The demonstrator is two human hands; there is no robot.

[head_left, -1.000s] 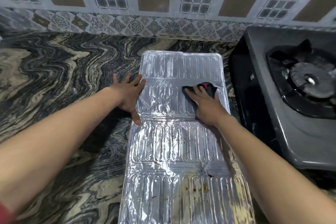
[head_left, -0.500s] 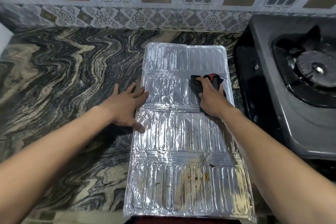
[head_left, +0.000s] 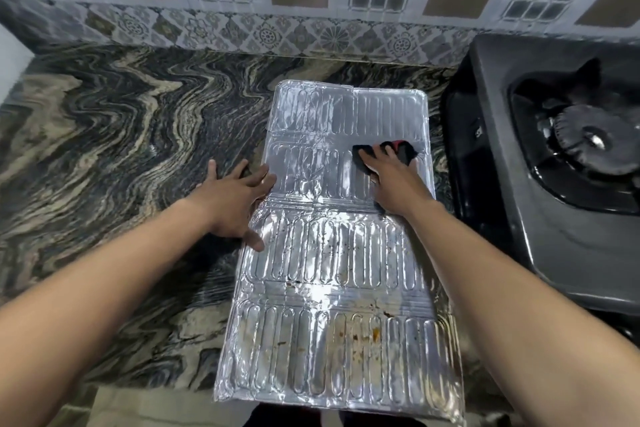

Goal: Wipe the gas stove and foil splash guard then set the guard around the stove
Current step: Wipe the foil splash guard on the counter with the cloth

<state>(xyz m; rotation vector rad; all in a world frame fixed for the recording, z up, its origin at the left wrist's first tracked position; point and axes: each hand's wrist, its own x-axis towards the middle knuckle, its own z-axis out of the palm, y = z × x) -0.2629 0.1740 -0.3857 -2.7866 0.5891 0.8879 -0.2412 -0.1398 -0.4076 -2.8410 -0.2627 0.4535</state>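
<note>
1. Foil splash guard (head_left: 332, 253) lies flat and unfolded on the marble bench (head_left: 121, 149), just beside the gas stove (head_left: 554, 184).
2. Right hand (head_left: 394, 184) presses a dark cloth (head_left: 381, 152) on the second panel, fingers spread flat over it.
3. Left hand (head_left: 235, 198) is open and holds nothing; the palm lies on the bench, with fingertips and thumb on the foil's left edge.
4. The near panels carry brown stains (head_left: 360, 336), so I think the wiping should go toward the body with light, even pressure, because thin foil creases easily.
</note>
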